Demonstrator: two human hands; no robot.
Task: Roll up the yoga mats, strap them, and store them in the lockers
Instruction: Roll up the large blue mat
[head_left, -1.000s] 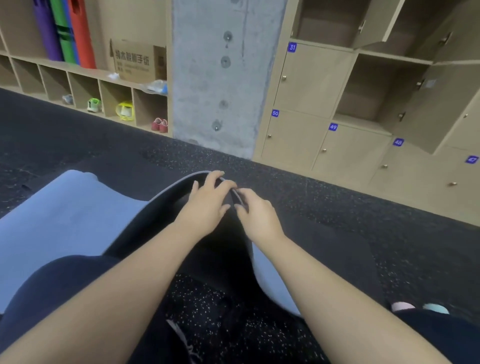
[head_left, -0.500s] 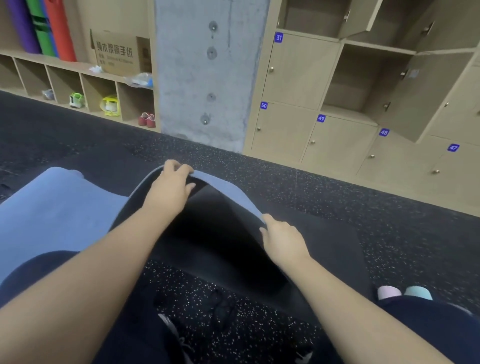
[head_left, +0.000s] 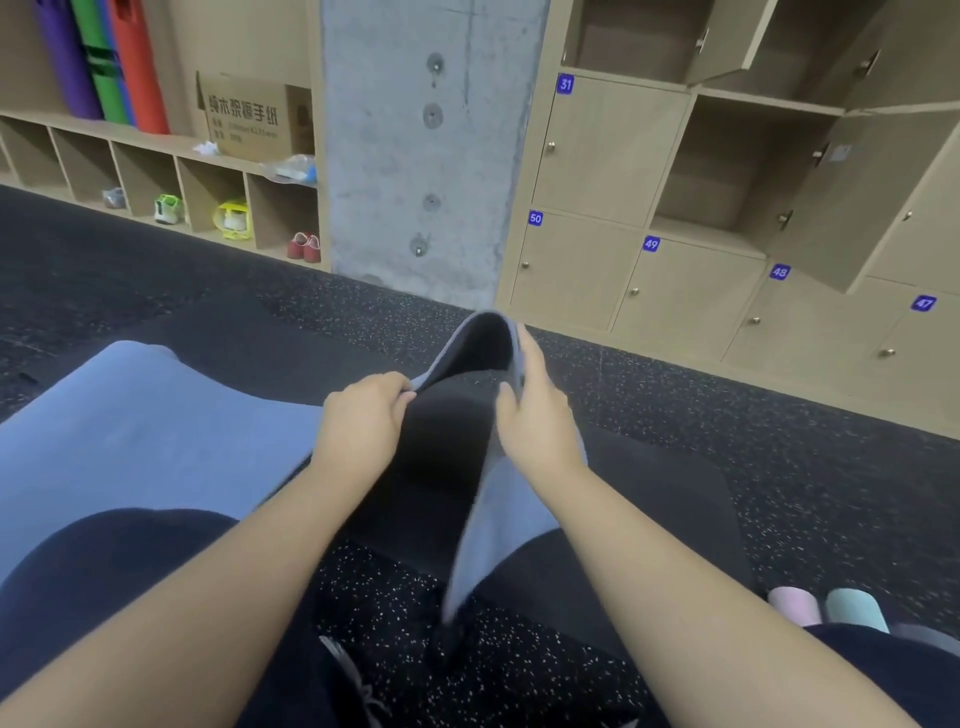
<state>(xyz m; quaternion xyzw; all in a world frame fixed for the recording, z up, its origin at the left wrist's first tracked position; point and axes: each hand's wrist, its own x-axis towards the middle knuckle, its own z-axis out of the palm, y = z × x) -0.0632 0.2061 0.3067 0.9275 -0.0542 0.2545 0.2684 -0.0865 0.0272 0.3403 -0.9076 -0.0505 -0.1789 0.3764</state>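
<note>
Head-worn camera looks forward and down, close over the floor (head_left: 779, 467), facing the lockers (head_left: 691, 291).

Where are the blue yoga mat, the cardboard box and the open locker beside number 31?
blue yoga mat (head_left: 156, 431): head view, flat blue top surface left of the hands.
cardboard box (head_left: 244, 117): head view, printed front face.
open locker (head_left: 727, 171): head view, inside back wall.

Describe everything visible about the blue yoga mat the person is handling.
The yoga mat is light blue on one face and dark, nearly black, on the other, soft and flexible. Most of it lies flat on the speckled floor; its near end is lifted and folded into an arch, dark side inward. The left hand grips one edge, and the right hand holds the other.
</note>
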